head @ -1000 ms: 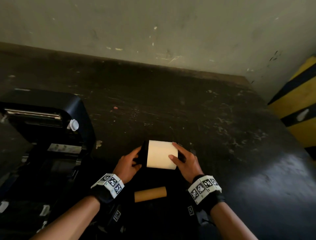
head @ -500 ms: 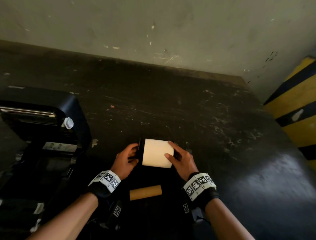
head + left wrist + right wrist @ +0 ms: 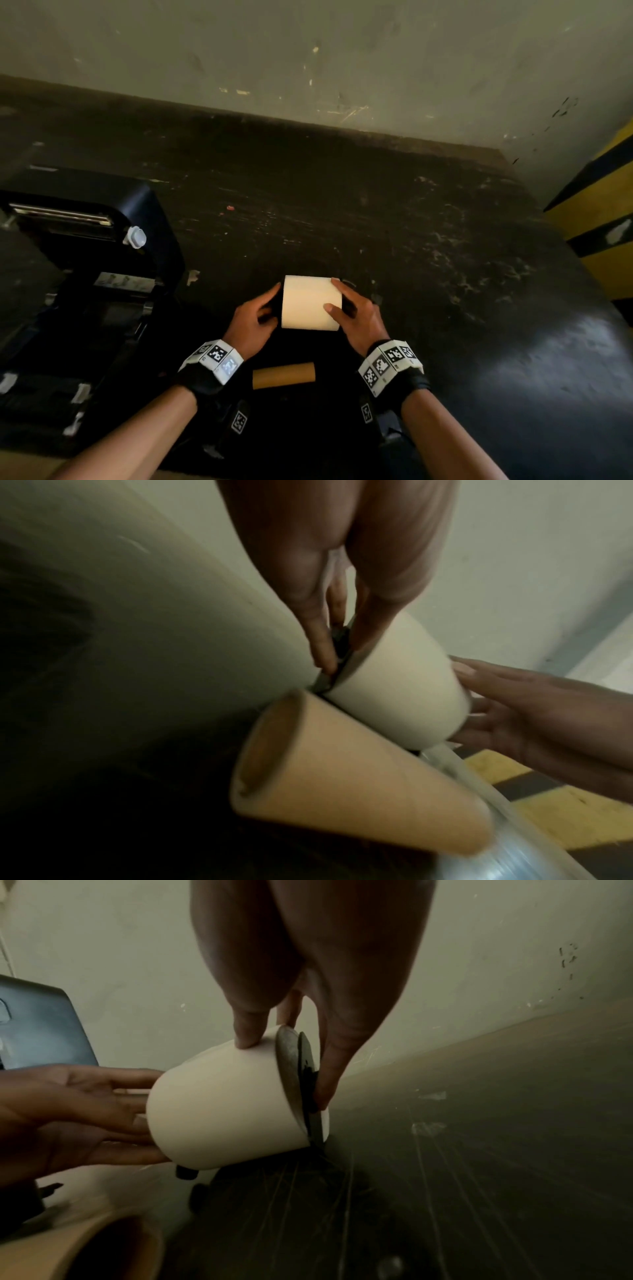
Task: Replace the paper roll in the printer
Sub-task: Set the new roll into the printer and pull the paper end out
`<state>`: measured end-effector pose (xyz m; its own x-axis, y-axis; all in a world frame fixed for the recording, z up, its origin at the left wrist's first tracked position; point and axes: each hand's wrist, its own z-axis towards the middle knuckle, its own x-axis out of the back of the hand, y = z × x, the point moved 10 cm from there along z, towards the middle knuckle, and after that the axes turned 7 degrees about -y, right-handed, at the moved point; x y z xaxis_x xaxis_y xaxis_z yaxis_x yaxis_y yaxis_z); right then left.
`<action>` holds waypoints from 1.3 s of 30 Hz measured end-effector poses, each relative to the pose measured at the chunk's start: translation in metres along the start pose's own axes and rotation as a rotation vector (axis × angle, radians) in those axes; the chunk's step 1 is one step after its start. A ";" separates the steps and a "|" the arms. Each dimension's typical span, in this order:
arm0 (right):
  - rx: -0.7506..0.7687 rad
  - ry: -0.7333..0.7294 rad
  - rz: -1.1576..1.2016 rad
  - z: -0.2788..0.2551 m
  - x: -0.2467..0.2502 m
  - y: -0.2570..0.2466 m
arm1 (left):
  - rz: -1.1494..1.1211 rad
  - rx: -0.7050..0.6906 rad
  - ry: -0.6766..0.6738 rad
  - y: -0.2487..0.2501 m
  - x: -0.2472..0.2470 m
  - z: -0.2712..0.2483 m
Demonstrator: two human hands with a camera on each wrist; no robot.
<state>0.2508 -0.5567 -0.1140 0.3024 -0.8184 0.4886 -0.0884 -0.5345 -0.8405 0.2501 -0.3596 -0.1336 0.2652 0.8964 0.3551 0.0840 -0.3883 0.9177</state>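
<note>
A white paper roll [image 3: 310,303] lies sideways just above the dark table, held between both hands. My left hand [image 3: 270,308] pinches a dark end piece [image 3: 337,653] at the roll's left end. My right hand [image 3: 334,294] grips the right end, thumb on the paper and fingers on a black disc [image 3: 298,1074]. An empty brown cardboard core [image 3: 283,375] lies on the table nearer to me, between my wrists. The black printer [image 3: 85,222] stands at the left with its lid up.
The scratched dark table [image 3: 411,240] stretches ahead to a pale wall [image 3: 308,51]. A yellow and black striped post [image 3: 603,219] stands at the right edge. A small white knob [image 3: 136,237] sticks out of the printer's lid.
Both hands keep hold of the roll in almost the same place. The black piece at the roll's left end shows less than before, closer against the paper.
</note>
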 end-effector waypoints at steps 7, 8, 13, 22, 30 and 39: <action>0.015 -0.002 -0.012 -0.005 -0.001 0.000 | -0.034 0.023 -0.028 0.012 -0.008 -0.009; 0.018 -0.003 -0.018 -0.005 -0.002 -0.001 | 0.001 0.018 -0.033 0.015 -0.010 -0.010; 0.023 -0.019 -0.023 -0.009 -0.004 -0.002 | 0.160 -0.019 0.030 0.020 -0.010 -0.015; 0.018 -0.020 -0.013 -0.011 -0.009 0.000 | 0.199 0.014 0.054 0.023 -0.012 -0.019; -0.014 -0.081 -0.058 -0.010 -0.009 0.003 | 0.459 0.116 -0.002 0.024 -0.011 -0.010; -0.054 -0.096 -0.066 -0.025 -0.008 -0.010 | 0.371 0.074 -0.010 0.024 -0.012 -0.024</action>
<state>0.2251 -0.5499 -0.1036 0.3981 -0.7584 0.5160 -0.1150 -0.5993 -0.7922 0.2255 -0.3746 -0.1118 0.2996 0.6900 0.6589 0.0494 -0.7009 0.7115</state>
